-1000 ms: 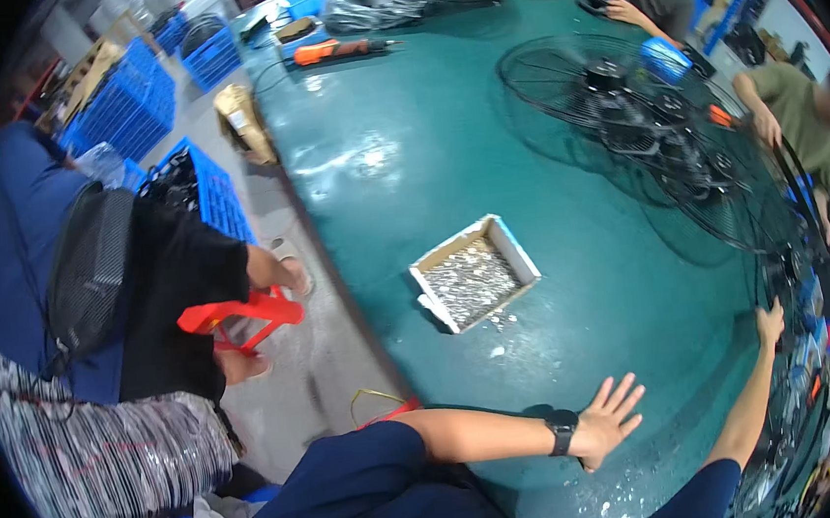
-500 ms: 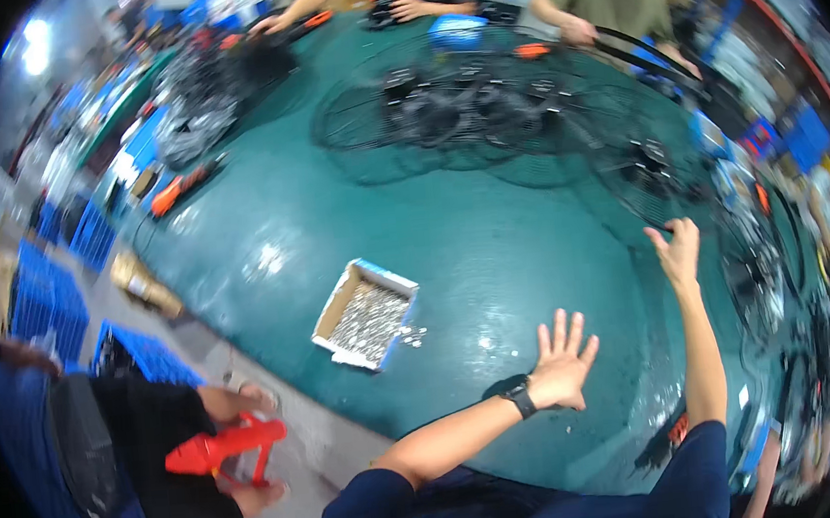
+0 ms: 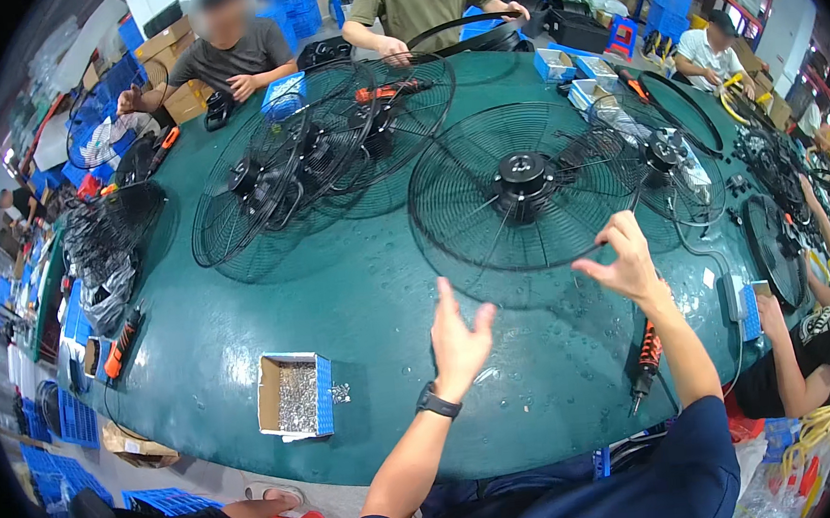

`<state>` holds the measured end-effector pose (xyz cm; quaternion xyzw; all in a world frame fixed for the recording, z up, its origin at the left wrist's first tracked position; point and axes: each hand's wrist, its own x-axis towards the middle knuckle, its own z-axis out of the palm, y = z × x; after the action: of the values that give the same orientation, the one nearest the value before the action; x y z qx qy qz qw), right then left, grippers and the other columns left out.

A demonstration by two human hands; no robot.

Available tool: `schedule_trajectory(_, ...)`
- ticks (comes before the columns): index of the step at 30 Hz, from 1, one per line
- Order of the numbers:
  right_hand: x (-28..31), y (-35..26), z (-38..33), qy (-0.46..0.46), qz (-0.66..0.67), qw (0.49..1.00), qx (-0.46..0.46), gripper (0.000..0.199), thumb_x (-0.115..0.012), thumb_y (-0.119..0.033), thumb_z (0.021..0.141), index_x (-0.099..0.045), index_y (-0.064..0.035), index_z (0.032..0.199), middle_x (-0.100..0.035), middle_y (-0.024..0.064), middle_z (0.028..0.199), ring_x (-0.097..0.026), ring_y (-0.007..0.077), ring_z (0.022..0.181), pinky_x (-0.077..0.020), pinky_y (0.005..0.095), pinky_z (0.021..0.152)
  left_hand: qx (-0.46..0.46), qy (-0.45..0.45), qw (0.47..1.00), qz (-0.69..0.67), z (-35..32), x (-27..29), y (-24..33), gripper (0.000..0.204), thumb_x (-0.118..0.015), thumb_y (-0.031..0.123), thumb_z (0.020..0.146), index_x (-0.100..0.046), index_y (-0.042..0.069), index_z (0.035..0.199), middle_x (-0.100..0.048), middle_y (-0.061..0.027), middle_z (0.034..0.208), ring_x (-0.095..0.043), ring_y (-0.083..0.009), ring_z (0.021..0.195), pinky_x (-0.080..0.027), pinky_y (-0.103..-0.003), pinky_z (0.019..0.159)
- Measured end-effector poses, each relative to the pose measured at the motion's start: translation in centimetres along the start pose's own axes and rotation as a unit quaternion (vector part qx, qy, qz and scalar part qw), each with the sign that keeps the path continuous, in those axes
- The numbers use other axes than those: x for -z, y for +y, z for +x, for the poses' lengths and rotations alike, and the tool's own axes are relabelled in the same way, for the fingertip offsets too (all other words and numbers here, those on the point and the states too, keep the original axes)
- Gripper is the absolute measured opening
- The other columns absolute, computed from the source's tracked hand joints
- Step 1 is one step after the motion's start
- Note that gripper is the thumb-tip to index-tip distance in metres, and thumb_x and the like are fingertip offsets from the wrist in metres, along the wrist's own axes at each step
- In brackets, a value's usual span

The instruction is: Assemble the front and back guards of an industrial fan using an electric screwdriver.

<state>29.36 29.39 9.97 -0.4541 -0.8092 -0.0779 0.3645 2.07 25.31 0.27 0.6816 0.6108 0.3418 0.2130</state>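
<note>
My right hand (image 3: 627, 258) has its thumb and fingers curled at the near rim of a round black wire fan guard (image 3: 478, 248), which lies on the green table. A black motor (image 3: 523, 175) sits at the guard's centre. My left hand (image 3: 462, 342), with a dark watch on its wrist, hovers over the table short of the same guard. Its fingers are apart and nothing is in them. To its left stands an open cardboard box (image 3: 323, 395) of small metal parts, some of them spilled beside it.
An orange-and-black power screwdriver (image 3: 649, 357) lies by my right forearm, another (image 3: 124, 344) at the left edge. Overlapping fan guards with motors (image 3: 303, 160) cover the far middle. A smaller fan assembly (image 3: 664, 153) lies right. Co-workers sit or stand around the table (image 3: 192, 308).
My view has swung, so the table and fan guards appear shifted left. The left hand has risen from low over the table toward the guard. My right hand stays at a guard's rim.
</note>
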Motion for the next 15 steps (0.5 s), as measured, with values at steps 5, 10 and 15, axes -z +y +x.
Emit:
schedule_trajectory(5, 1.4, 0.7, -3.3, 0.061, 0.132, 0.989, -0.025, 0.026, -0.077, -0.018, 0.066, -0.059, -0.0031, 0.076, -0.054, 0.0113, 0.091, -0.053, 0.0283, 0.091, -0.0436, 0.0374, 0.079, 0.183, 0.050, 0.819, -0.541, 1.6, 0.4, -1.8, 0.073, -0.054, 0.028, 0.094, -0.010, 0.005, 0.148, -0.047, -0.0210, 0.125, -0.064, -0.0251, 0.088, -0.057, -0.033, 0.063)
schedule_trajectory(10, -3.0, 6.7, -3.1, 0.294, 0.148, 0.853, -0.405, 0.087, -0.077, -0.021, 0.073, -0.024, -0.0015, 0.140, -0.031, 0.0195, 0.136, -0.045, 0.0304, 0.121, -0.0431, 0.0427, 0.096, 0.163, -0.008, 0.847, -0.506, 1.5, -0.1, -0.9, 0.077, -0.053, 0.027, 0.094, -0.002, 0.009, 0.149, -0.044, -0.0210, 0.131, -0.064, -0.0261, 0.088, -0.056, -0.035, 0.064)
schedule_trajectory(15, -3.3, 7.3, -3.4, 0.157, 0.610, 0.576, -0.521, 0.076, -0.043, 0.016, 0.071, -0.015, -0.0046, 0.139, -0.049, 0.0205, 0.114, -0.063, 0.0395, 0.091, -0.0578, 0.0486, 0.068, 0.165, -0.034, 0.849, -0.501, 1.5, 0.4, -0.9, 0.082, -0.052, 0.032, 0.094, 0.005, 0.010, 0.149, -0.043, -0.0204, 0.130, -0.064, -0.0284, 0.090, -0.055, -0.036, 0.066)
